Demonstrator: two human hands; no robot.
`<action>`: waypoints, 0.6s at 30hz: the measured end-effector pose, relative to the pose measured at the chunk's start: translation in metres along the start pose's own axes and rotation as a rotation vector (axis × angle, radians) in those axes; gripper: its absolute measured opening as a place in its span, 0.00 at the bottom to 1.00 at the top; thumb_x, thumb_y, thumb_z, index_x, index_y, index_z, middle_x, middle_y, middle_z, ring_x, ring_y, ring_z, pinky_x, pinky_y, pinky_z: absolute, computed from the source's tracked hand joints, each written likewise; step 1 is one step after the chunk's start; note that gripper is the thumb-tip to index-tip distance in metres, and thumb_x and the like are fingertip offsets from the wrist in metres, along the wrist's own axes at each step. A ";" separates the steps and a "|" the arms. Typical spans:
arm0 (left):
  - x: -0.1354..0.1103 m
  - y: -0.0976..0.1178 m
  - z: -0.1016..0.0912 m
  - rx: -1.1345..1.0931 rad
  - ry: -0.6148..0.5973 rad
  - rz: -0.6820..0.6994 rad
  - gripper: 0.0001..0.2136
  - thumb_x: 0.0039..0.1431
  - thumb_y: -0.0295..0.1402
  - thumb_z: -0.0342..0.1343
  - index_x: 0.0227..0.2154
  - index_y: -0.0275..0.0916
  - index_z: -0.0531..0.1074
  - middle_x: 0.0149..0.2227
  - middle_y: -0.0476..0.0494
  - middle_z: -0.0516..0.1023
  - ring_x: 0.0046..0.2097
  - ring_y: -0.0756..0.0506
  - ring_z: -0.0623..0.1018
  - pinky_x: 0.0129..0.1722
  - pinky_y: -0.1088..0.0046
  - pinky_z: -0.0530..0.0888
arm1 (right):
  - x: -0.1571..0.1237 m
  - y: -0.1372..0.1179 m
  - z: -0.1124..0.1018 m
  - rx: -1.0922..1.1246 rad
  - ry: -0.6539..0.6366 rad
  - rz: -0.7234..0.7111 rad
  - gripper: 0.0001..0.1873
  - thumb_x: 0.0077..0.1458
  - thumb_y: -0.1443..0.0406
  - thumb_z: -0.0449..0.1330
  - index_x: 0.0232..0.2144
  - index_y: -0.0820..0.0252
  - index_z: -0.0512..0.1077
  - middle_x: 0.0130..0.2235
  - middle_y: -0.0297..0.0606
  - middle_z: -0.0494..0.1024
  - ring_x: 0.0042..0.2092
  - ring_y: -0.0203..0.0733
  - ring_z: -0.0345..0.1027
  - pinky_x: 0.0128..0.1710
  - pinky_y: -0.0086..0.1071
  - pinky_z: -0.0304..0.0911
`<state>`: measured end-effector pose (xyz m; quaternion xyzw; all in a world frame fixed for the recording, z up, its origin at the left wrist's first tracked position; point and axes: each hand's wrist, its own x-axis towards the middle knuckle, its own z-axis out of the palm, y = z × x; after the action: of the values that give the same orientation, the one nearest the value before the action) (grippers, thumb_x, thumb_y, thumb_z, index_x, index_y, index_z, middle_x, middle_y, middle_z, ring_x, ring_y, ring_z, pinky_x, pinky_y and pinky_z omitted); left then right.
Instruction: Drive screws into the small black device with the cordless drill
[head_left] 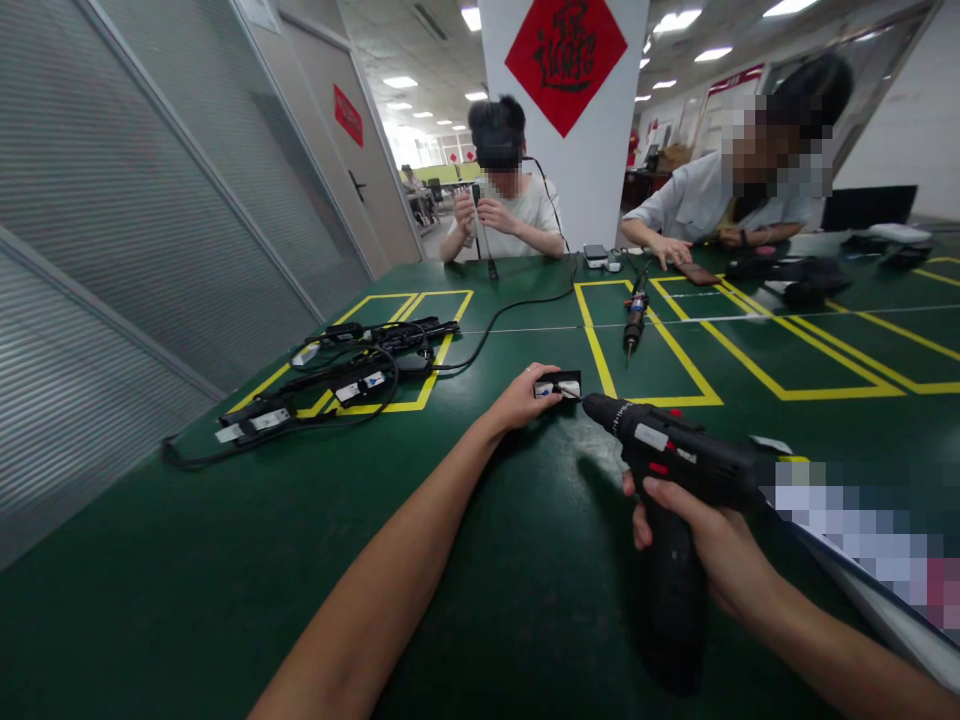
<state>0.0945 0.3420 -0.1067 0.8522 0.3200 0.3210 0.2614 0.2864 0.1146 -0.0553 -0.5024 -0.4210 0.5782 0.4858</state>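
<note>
From the head camera I have both hands over the green table (pixel 420 600). My left hand (pixel 523 400) is stretched forward, fingers curled onto a small black block (pixel 559 385) with white labels, pinning it flat to the mat just beside a yellow line (pixel 596 350); my right hand (pixel 709 550) is wrapped fully round the grip of a black cordless driver (pixel 679 455), one finger lying up by the trigger. The bit tip meets the block's right end, though I cannot tell whether it sits in a screw head. I judge the driving step to be in hand; it calls for a level bit and a firm pin on the block.

To the left lies a tangle of cabled black units (pixel 352 370); ahead lies an electric screwdriver (pixel 634 325). Across the table sit a person in a white shirt (pixel 517 215), handling a thin tool, and another person (pixel 697 200).
</note>
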 end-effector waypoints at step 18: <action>0.002 -0.019 -0.011 -0.002 0.085 -0.055 0.22 0.49 0.34 0.56 0.49 0.37 0.65 0.48 0.41 0.68 0.49 0.44 0.70 0.52 0.64 0.66 | 0.021 -0.003 0.021 -0.032 -0.007 -0.006 0.15 0.54 0.57 0.54 0.36 0.63 0.71 0.20 0.36 0.73 0.24 0.40 0.66 0.26 0.32 0.59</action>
<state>0.0804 0.3591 -0.1110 0.8284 0.3537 0.3500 0.2573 0.2655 0.1355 -0.0527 -0.5066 -0.4335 0.5718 0.4780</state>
